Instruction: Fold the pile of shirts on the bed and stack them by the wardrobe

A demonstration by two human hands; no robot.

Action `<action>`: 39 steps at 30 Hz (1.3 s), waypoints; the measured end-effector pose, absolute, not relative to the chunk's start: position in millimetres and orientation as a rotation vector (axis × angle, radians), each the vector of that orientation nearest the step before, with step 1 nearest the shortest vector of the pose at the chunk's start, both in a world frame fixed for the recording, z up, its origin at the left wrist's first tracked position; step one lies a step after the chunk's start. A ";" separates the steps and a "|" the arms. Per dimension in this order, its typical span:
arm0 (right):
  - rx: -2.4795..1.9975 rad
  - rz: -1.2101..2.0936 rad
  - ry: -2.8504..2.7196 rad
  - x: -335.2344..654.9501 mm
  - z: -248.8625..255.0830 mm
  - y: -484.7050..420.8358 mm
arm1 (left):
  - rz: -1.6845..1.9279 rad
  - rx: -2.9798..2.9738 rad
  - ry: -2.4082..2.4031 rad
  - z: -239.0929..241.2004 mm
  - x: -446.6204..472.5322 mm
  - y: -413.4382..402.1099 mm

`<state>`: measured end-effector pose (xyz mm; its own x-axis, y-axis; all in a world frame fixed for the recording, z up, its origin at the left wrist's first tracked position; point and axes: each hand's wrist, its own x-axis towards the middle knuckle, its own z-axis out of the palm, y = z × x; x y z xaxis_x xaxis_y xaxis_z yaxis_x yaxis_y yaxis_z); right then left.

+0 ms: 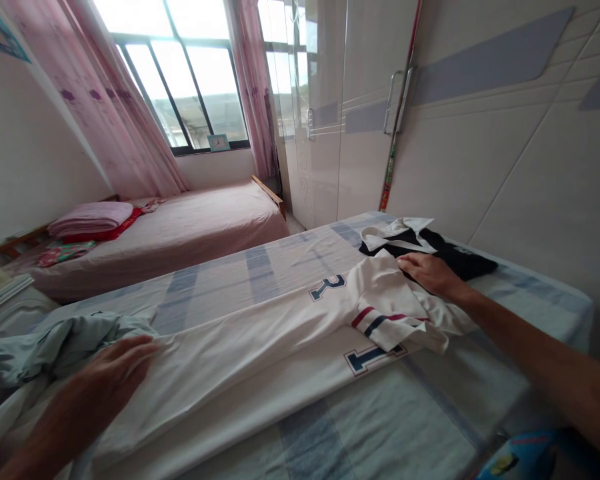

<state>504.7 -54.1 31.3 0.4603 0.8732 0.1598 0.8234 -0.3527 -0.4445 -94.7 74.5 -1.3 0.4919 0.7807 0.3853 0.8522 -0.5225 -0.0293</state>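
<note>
A white T-shirt (260, 347) with dark blue letters and a sleeve striped in red and navy stretches across the bed, folded lengthwise. My right hand (427, 270) is closed on its shoulder end, beside the collar area. At the opposite end, my left hand (113, 373) has its fingers at the upper edge near the hem and appears to pinch the cloth; its thumb is hidden and the hand is slightly blurred. Just beyond my right hand lies a black shirt with a white collar (400, 233). Pale grey-green clothing (75, 340) is heaped behind my left hand.
The shirt rests on a blue-and-white checked bedsheet (310, 433). A blue printed item (520, 457) is at the lower right. Tall wardrobe doors (360, 87) border the bed's far right side. Another bed (205, 217) with folded pink bedding (93, 219) stands below the window.
</note>
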 end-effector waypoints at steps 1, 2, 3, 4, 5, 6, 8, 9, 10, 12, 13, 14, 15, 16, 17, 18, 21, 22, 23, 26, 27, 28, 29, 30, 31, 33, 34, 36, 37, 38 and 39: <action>-2.351 0.130 -1.364 507.4 30.5 -39.1 | -0.418 -2.550 -1.421 2.3 -86.2 85.5; -2.445 0.134 -1.308 509.0 29.6 -25.4 | -0.358 -2.570 -1.445 4.1 -78.2 95.1; -2.524 0.146 -1.250 509.7 28.3 -13.6 | -0.315 -2.571 -1.475 4.0 -71.3 102.8; -2.585 0.155 -1.191 510.2 26.5 -4.0 | -0.298 -2.550 -1.510 2.5 -65.8 108.4; -2.619 0.150 -1.143 510.8 24.0 3.2 | -0.287 -2.537 -1.537 -0.2 -61.6 111.9; -2.628 0.132 -1.112 511.9 20.8 8.2 | -0.280 -2.533 -1.554 -3.4 -58.9 113.5; -2.605 0.077 -1.093 516.3 13.1 12.4 | -0.278 -2.509 -1.615 -9.6 -56.8 112.3; -2.591 0.041 -1.078 519.5 8.9 12.5 | -0.283 -2.482 -1.663 -11.8 -56.7 110.3; -2.581 0.005 -1.058 523.1 4.8 11.8 | -0.291 -2.450 -1.715 -13.2 -56.8 108.2; -2.588 -0.031 -1.021 530.1 -2.0 9.7 | -0.298 -2.380 -1.803 -13.7 -56.4 105.0; -2.596 -0.035 -1.014 532.6 -4.3 9.0 | -0.299 -2.351 -1.829 -13.1 -55.8 104.3; -2.600 -0.032 -1.019 534.0 -5.8 8.5 | -0.300 -2.335 -1.840 -12.1 -54.9 104.2; -2.596 -0.042 -1.032 534.0 -6.3 8.1 | -0.295 -2.331 -1.845 -11.0 -54.0 104.8; -2.579 -0.079 -1.051 532.4 -5.9 7.5 | -0.288 -2.333 -1.853 -9.8 -53.1 105.6; -2.543 -0.147 -1.076 529.4 -4.5 6.3 | -0.289 -2.330 -1.864 -8.6 -52.5 106.4; -2.485 -0.234 -1.124 525.1 -2.5 4.3 | -0.303 -2.323 -1.866 -7.4 -52.1 106.7; -2.204 -0.427 -1.461 508.2 5.2 -10.3 | -0.396 -2.375 -1.690 -4.4 -53.7 102.1; -2.114 -0.433 -1.582 503.1 7.5 -18.2 | -0.431 -2.437 -1.571 -3.9 -55.2 98.3; -2.052 -0.420 -1.665 499.0 9.4 -27.6 | -0.447 -2.520 -1.450 -4.0 -57.3 93.6; -2.072 -0.315 -1.661 496.3 11.2 -61.6 | -0.409 -2.742 -1.322 -8.8 -68.5 78.5; -2.106 -0.278 -1.619 498.4 10.5 -74.1 | -0.391 -2.770 -1.368 -11.9 -74.0 74.7; -2.136 -0.247 -1.576 501.3 9.0 -86.9 | -0.381 -2.785 -1.426 -15.2 -79.9 72.1; -2.155 -0.228 -1.535 504.5 7.1 -99.6 | -0.381 -2.795 -1.474 -18.7 -86.0 70.9; -2.163 -0.213 -1.507 507.6 4.7 -112.2 | -0.389 -2.801 -1.502 -21.8 -91.7 70.8; -2.160 -0.200 -1.496 510.0 2.0 -124.5 | -0.401 -2.806 -1.506 -24.3 -96.3 71.6; -2.131 -0.170 -1.523 512.5 -3.5 -146.9 | -0.413 -2.801 -1.475 -25.8 -99.4 73.8; -2.114 -0.150 -1.562 512.6 -6.1 -156.4 | -0.421 -2.780 -1.462 -24.4 -96.6 74.2; -2.098 -0.120 -1.653 511.9 -10.6 -170.8 | -0.446 -2.739 -1.429 -17.0 -79.9 71.0; -2.102 -0.114 -1.687 511.7 -12.5 -175.1 | -0.456 -2.741 -1.400 -11.1 -65.4 66.7; -2.109 -0.111 -1.715 511.8 -14.1 -177.5 | -0.474 -2.761 -1.354 -4.2 -47.0 60.4; -2.117 -0.110 -1.733 512.3 -15.5 -178.1 | -0.481 -2.804 -1.284 3.5 -25.0 52.2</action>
